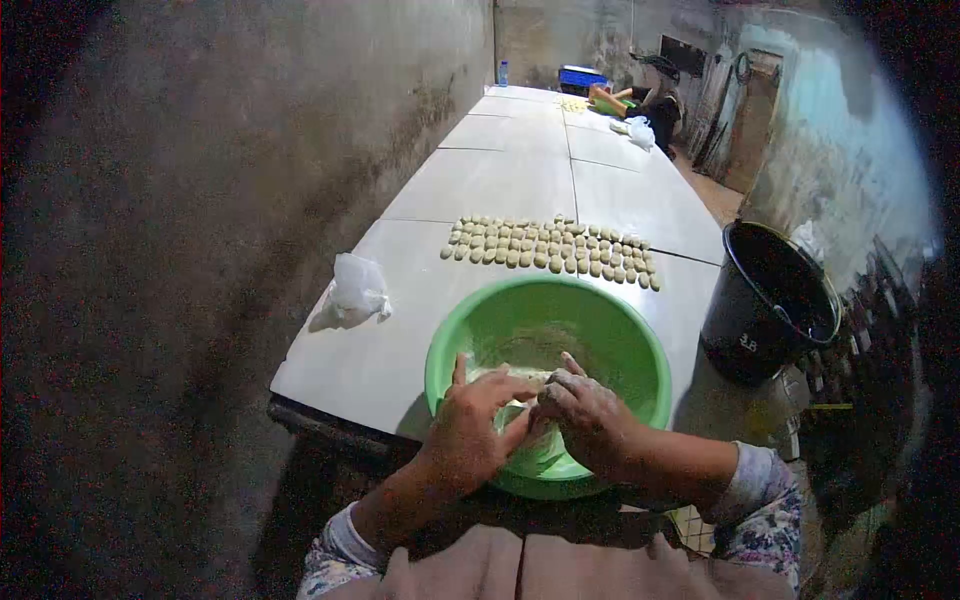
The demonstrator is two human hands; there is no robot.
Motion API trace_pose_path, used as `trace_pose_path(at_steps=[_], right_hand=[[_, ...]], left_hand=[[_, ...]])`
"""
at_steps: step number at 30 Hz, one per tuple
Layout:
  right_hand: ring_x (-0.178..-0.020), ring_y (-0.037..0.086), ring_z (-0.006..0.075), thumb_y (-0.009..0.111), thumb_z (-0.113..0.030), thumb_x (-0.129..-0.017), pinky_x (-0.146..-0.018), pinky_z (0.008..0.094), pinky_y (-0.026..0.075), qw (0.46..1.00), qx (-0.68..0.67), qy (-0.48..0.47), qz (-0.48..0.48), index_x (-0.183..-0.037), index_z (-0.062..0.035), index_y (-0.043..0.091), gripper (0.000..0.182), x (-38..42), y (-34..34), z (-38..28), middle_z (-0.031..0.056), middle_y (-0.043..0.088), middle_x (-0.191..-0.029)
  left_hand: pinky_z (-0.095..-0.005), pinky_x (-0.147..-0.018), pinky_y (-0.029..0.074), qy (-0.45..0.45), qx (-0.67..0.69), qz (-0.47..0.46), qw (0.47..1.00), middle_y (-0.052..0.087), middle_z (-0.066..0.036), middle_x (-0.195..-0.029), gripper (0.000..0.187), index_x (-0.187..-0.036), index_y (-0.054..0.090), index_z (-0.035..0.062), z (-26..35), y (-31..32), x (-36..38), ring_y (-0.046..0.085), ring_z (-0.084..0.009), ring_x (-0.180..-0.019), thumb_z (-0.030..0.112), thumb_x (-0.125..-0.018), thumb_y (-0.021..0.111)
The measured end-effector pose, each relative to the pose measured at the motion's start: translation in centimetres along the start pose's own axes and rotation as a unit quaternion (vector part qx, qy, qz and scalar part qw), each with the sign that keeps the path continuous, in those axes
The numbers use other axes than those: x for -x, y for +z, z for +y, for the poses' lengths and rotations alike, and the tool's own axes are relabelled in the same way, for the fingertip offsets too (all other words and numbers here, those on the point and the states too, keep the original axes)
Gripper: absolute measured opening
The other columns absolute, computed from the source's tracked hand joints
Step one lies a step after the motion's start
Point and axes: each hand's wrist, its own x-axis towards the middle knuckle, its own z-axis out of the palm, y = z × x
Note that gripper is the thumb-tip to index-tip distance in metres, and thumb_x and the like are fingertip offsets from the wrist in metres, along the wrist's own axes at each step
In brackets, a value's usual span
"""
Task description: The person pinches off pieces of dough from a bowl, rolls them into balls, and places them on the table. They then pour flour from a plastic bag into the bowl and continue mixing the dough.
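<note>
A green basin stands at the near edge of the white tiled table, with pale powdery residue inside. Over its near half, my left hand and my right hand meet at the fingertips. Both have bent fingers, and the right one is dusted with pale powder. Whatever lies between the fingertips is too small and hidden to name. Just beyond the basin, several rows of small pale dough pieces lie on the table.
A knotted white plastic bag lies left of the basin. To the right stands a black bucket. At the far end of the table are a person, a blue crate, a bottle and another bag.
</note>
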Motion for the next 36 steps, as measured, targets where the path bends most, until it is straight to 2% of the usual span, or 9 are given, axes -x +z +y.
trace_pose_path(at_steps=[8, 14, 18, 20, 21, 24, 28, 29, 36], right_hand=[[-0.110, 0.052, 0.0402, 0.045, -0.005, -0.085, -0.111, 0.0544, 0.022, 0.999, -0.028, -0.010, -0.014, -0.114, 0.0016, 0.048, 0.030, -0.5, -0.5, -0.2, 0.0236, 0.054, -0.110], [-0.103, 0.055, 0.0396, 0.046, -0.004, -0.084, -0.111, 0.0539, 0.023, 0.997, -0.019, -0.031, -0.071, -0.109, -0.0015, 0.050, 0.026, -0.9, -1.5, -0.5, 0.0191, 0.055, -0.101], [-0.098, 0.057, 0.0391, 0.047, -0.005, -0.085, -0.110, 0.0520, 0.026, 0.997, -0.061, -0.021, -0.041, -0.106, -0.0021, 0.051, 0.021, -0.6, -1.6, 0.0, 0.0179, 0.055, -0.097], [-0.094, 0.057, 0.0380, 0.051, -0.006, -0.086, -0.103, 0.0498, 0.037, 0.998, -0.026, -0.049, 0.028, -0.104, -0.0025, 0.051, 0.019, -0.5, -0.7, 0.5, 0.0170, 0.054, -0.093], [-0.089, 0.057, 0.0365, 0.057, -0.006, -0.085, -0.090, 0.0458, 0.047, 0.995, -0.093, 0.018, 0.039, -0.101, -0.0028, 0.052, 0.018, -0.1, -1.1, 0.2, 0.0160, 0.053, -0.091], [-0.088, 0.057, 0.0353, 0.059, -0.006, -0.083, -0.081, 0.0411, 0.050, 0.992, -0.101, 0.037, 0.069, -0.100, -0.0039, 0.053, 0.018, 0.0, -2.5, -1.0, 0.0144, 0.053, -0.091], [-0.090, 0.058, 0.0269, 0.062, -0.010, -0.080, -0.097, 0.0510, 0.040, 0.995, 0.052, 0.011, 0.086, -0.092, -0.0088, 0.060, 0.013, 0.5, -2.9, -0.2, 0.0085, 0.058, -0.089], [-0.092, 0.059, 0.0232, 0.062, -0.013, -0.079, -0.104, 0.0555, 0.031, 0.994, 0.064, 0.033, 0.077, -0.091, -0.0110, 0.062, 0.012, 0.7, -2.6, -0.2, 0.0061, 0.060, -0.091], [-0.095, 0.061, 0.0227, 0.061, -0.018, -0.079, -0.106, 0.0552, 0.030, 0.981, 0.169, -0.013, 0.091, -0.098, -0.0146, 0.064, 0.019, 1.3, -1.4, -1.0, 0.0049, 0.060, -0.094]], left_hand=[[-0.0611, -0.110, 0.012, 0.043, 0.004, -0.028, 0.999, 0.062, -0.017, -0.107, 0.027, -0.104, 0.063, 0.0066, -0.7, 0.7, -0.2, 0.056, -0.0362, -0.109, 0.011, -0.078, 0.066], [-0.0611, -0.110, 0.015, -0.008, 0.050, -0.066, 0.997, 0.063, -0.017, -0.103, 0.023, -0.102, 0.060, 0.0042, -1.7, 0.7, -0.3, 0.058, -0.0367, -0.104, 0.008, -0.081, 0.062], [-0.0621, -0.109, 0.013, 0.017, 0.043, -0.023, 0.999, 0.060, -0.017, -0.109, 0.024, -0.105, 0.059, 0.0042, -1.1, 0.4, -0.1, 0.055, -0.0362, -0.110, 0.007, -0.081, 0.061], [-0.0626, -0.110, 0.011, 0.043, 0.002, -0.058, 0.997, 0.057, -0.017, -0.116, 0.025, -0.106, 0.059, 0.0043, -1.4, 0.3, 0.1, 0.051, -0.0357, -0.116, 0.005, -0.081, 0.060], [-0.0626, -0.110, 0.011, 0.042, 0.002, -0.059, 0.997, 0.057, -0.017, -0.116, 0.025, -0.106, 0.059, 0.0043, -1.6, 0.5, 0.0, 0.051, -0.0357, -0.116, 0.005, -0.081, 0.060], [-0.0624, -0.110, 0.010, 0.019, -0.004, -0.055, 0.998, 0.056, -0.016, -0.118, 0.028, -0.107, 0.059, 0.0053, -1.9, 0.9, -0.1, 0.049, -0.0357, -0.118, 0.003, -0.079, 0.059], [-0.0627, -0.109, 0.010, 0.001, -0.006, -0.038, 0.999, 0.058, -0.014, -0.109, 0.021, -0.098, 0.060, 0.0048, -1.3, 0.8, -0.4, 0.052, -0.0349, -0.112, 0.000, -0.077, 0.058], [-0.0629, -0.109, 0.011, -0.021, -0.003, -0.049, 0.999, 0.058, -0.013, -0.106, 0.018, -0.094, 0.060, 0.0047, -1.2, 0.7, -0.5, 0.053, -0.0345, -0.110, 0.000, -0.077, 0.057], [-0.0635, -0.108, 0.011, -0.031, 0.040, -0.032, 0.998, 0.058, -0.013, -0.098, 0.012, -0.090, 0.058, 0.0044, -1.3, 1.1, -0.3, 0.057, -0.0341, -0.102, -0.001, -0.079, 0.053]])
